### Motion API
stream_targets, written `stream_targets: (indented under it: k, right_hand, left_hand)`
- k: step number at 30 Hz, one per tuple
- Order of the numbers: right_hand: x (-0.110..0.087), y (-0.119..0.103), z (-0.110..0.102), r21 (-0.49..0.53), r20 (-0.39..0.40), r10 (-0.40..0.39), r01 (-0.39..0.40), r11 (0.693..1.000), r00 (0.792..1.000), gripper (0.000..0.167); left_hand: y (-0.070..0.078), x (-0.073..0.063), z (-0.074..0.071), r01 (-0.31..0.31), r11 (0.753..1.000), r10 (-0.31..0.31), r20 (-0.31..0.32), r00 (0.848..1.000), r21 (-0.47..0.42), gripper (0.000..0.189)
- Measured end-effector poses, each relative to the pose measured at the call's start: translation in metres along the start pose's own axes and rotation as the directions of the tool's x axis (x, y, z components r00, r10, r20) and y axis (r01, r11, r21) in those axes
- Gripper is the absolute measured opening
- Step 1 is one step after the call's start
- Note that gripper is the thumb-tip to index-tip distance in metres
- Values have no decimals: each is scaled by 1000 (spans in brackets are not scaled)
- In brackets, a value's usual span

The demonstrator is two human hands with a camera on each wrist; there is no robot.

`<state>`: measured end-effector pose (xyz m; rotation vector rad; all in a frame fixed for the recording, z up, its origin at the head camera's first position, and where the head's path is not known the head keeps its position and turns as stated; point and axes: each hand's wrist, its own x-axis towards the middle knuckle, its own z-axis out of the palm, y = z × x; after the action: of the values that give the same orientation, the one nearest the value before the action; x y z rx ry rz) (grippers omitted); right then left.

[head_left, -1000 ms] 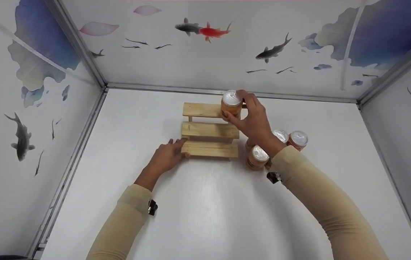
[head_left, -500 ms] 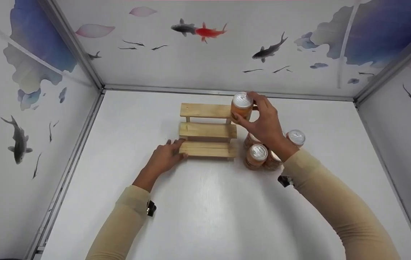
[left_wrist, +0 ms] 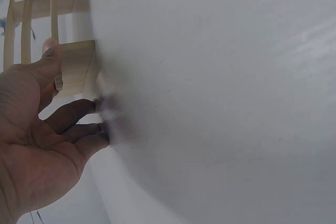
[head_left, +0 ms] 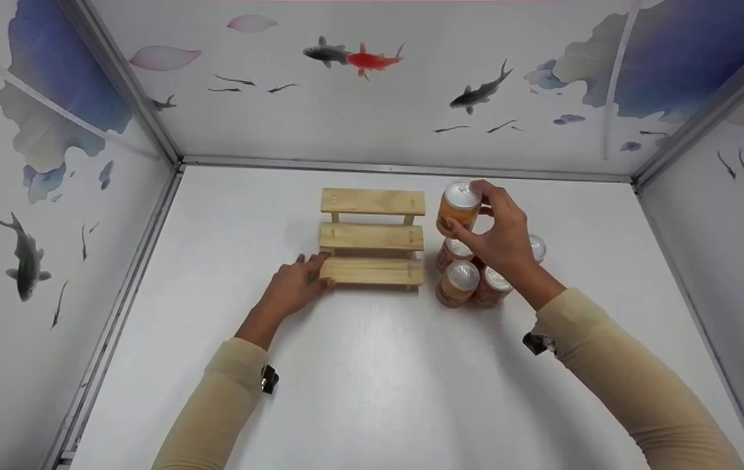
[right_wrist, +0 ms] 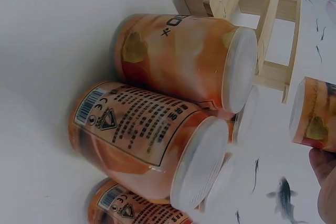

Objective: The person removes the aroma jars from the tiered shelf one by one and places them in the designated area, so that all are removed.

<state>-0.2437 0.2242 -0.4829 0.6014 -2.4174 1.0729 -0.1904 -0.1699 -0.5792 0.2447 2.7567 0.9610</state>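
A three-tier wooden step rack (head_left: 372, 236) stands on the white table, its boards bare. My left hand (head_left: 292, 287) pinches the left end of its lowest board; in the left wrist view the thumb and index finger (left_wrist: 50, 85) are at that board and the other fingers reach toward the table. To the right of the rack, my right hand (head_left: 501, 232) grips an orange-labelled can (head_left: 454, 215) with a pale lid, thumb on the near side, raised above the others. Below it several similar cans (head_left: 456, 284) stand upright in a cluster, partly hidden by the hand.
White panels with painted fish (head_left: 375, 61) and metal frame edges (head_left: 404, 169) enclose the table at the back and sides. In the right wrist view, standing cans (right_wrist: 173, 61) are close beside the rack (right_wrist: 270, 19). Bare tabletop (head_left: 372, 378) extends in front.
My right hand has carried the can from over the top board's right end rightward and nearer, clear of the rack. My left hand keeps its place on the lowest board. The view shifts slightly.
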Motion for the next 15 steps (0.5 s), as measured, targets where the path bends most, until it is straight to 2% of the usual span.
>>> stream_targets:
  k: [8,15]
  right_hand:
    - [-13,8,-16,-24,6,14,-14,1000,1000,70]
    - [-23,15,-27,-26,-20,10,-11,1000,1000,70]
  left_hand:
    - [2,0,-1,29,1000,-29,8,1000,-6,69]
    - [1,2,0,44,999,-44,17,999,-6,69]
